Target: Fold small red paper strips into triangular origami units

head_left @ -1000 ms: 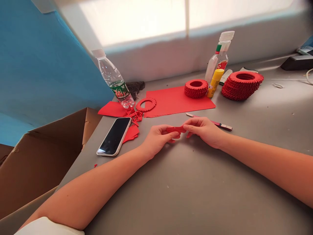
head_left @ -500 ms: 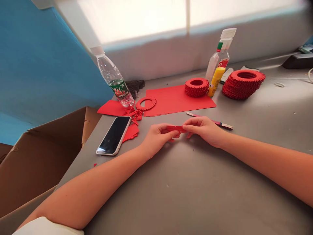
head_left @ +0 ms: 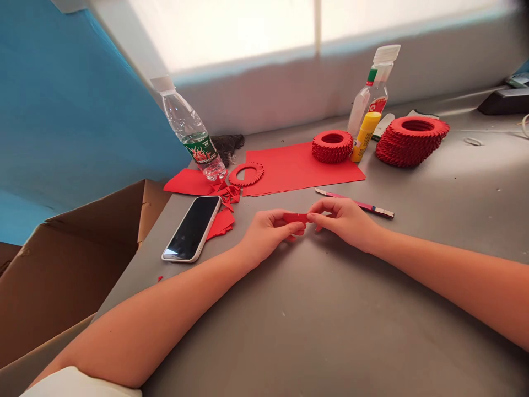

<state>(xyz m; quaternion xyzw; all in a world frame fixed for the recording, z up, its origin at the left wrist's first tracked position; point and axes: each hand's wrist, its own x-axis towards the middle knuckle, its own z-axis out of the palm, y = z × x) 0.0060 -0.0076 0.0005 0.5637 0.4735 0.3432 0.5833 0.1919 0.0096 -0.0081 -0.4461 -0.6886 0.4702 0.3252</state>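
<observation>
Between the two hands, just above the smooth grey tabletop, is a small folded red paper piece, flat and narrow, its edge creased crisp. The left hand pinches it between thumb and fingers; the right hand has thumb and forefinger pressed together at its far end, the forefinger arched.

Taking that piece as the clock's centre, matte red sheets lie at 12. On them at 1 o'clock sits a short stack of toothed rings; a taller, leaning stack stands at 2, ridged like a gear all round. A single flat ring with a saw-edged rim lies at 10, beside sharp little folded triangles. Farther out at 10 is a clear plastic bottle (green label, white cap). The glossy black phone lies at 9, and a slim metal-ended tool between 2 and 3.

Against half a second ago, little differs — the right fingertips now sit nearer the paper's very end, with a wider gap behind them — while the left hand's hold looks the same.
</observation>
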